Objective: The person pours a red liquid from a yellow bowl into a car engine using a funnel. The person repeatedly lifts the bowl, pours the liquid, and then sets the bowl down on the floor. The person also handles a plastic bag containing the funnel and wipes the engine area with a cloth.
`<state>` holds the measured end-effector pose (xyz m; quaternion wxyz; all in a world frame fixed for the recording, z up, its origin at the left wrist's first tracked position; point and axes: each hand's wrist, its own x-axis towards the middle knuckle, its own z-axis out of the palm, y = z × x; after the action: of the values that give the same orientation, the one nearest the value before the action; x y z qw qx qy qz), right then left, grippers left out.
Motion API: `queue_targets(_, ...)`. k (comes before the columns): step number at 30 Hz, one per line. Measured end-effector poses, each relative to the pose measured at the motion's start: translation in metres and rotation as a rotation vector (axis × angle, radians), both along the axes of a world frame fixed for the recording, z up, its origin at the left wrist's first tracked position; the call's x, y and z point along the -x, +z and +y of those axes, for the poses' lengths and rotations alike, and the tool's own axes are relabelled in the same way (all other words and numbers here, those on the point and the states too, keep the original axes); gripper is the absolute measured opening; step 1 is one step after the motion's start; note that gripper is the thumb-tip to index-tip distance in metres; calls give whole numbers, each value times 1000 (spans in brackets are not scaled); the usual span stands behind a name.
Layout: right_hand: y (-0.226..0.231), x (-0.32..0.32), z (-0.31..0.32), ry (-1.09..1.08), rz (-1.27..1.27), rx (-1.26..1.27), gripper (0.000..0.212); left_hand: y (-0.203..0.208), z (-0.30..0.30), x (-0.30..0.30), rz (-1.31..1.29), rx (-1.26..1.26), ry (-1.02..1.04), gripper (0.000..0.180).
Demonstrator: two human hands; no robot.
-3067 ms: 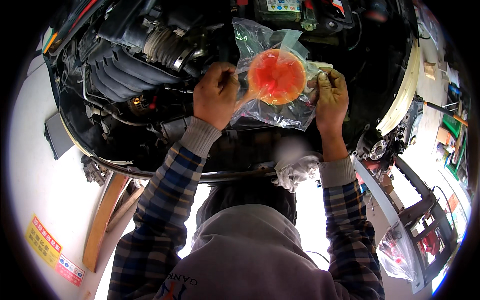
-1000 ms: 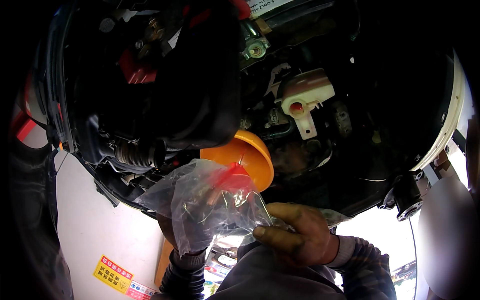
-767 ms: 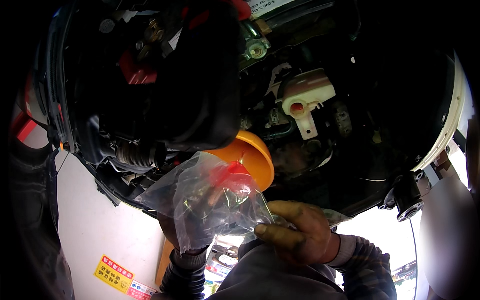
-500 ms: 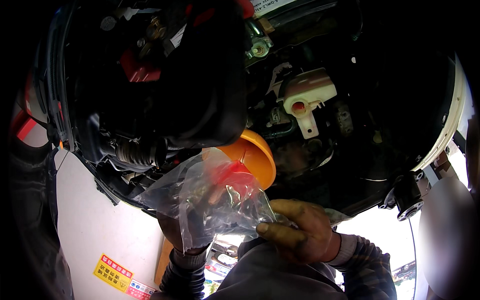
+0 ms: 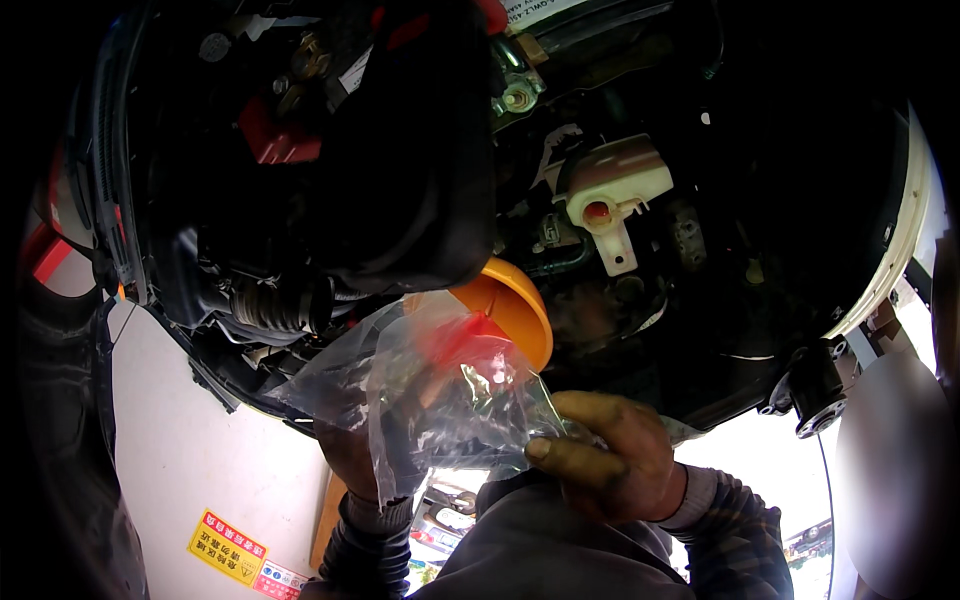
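A crumpled clear plastic bag (image 5: pixel 470 400) hangs between my hands in front of an orange funnel (image 5: pixel 522 315). Bright red shows through its upper part, beside the funnel's rim; whether this is liquid or a solid piece I cannot tell. My right hand (image 5: pixel 615 455) pinches the bag's right-hand edge between thumb and fingers. From the lower left, my left hand (image 5: pixel 350 455) reaches up behind the bag and supports it, its fingers mostly covered by the shiny plastic. The funnel's lower end is hidden by the bag and the dark engine parts.
A car's engine bay surrounds the work. Right of the funnel sits a whitish plastic reservoir (image 5: pixel 620 190) with a reddish opening. A large black cover (image 5: pixel 420 200) overhangs on the left, above a ribbed hose (image 5: pixel 275 305). The pale body edge (image 5: pixel 895 250) curves at right.
My right hand has shifted slightly right and up, drawing the bag's edge along. The bag has spread a little wider, while the funnel stays nearly in place.
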<state>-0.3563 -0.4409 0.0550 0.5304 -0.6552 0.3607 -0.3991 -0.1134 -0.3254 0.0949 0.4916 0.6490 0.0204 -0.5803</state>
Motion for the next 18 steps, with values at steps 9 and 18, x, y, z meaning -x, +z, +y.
queue_targets(9,-2,11,0,-26,66,-99,28,-4,-27,1,-877,-14,-762,58)
queue_targets(18,-14,6,-4,-218,-50,-426,19,-21,-57,17,-990,45,-621,19)
